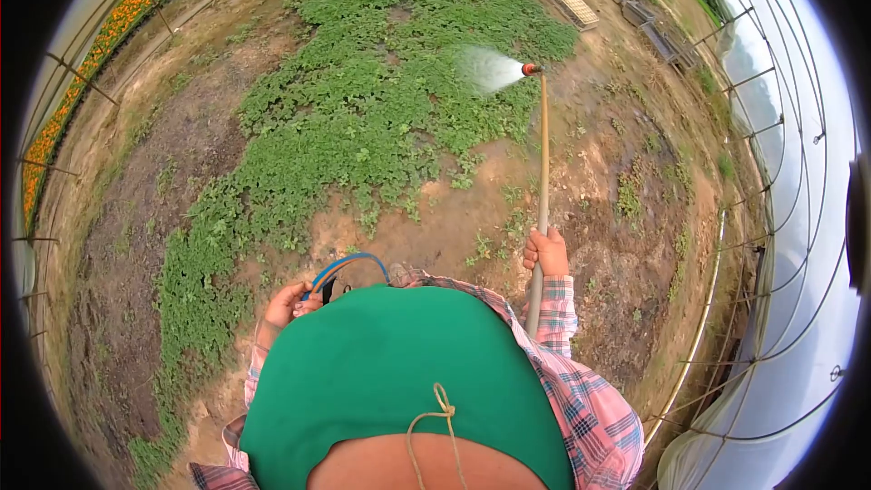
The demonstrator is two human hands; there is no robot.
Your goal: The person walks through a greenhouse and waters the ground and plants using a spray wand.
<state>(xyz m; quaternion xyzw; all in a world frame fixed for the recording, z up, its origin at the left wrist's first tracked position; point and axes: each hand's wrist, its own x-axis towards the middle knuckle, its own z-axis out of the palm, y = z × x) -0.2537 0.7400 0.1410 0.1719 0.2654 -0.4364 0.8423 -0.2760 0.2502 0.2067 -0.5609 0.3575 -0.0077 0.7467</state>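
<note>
My right hand point(548, 252) is closed around a long spray wand point(543, 154), which reaches up and away from me. At its far end an orange-red nozzle point(529, 69) throws a white fan of water point(490, 69) to the left, over low green leafy plants point(390, 63). By my waist on the left, my left hand point(288, 302) has its fingers curled on a blue hose with an orange stripe point(349, 259). The hose arches toward the middle of my body, and its lower run is hidden by my green top.
Bare brown soil point(435, 227) lies between me and the plants. A pale slatted crate point(573, 7) sits at the upper right, with dark troughs point(658, 36) beyond. Metal frame hoops and plastic sheeting point(780, 327) line the right side; orange flowers point(118, 32) grow far left.
</note>
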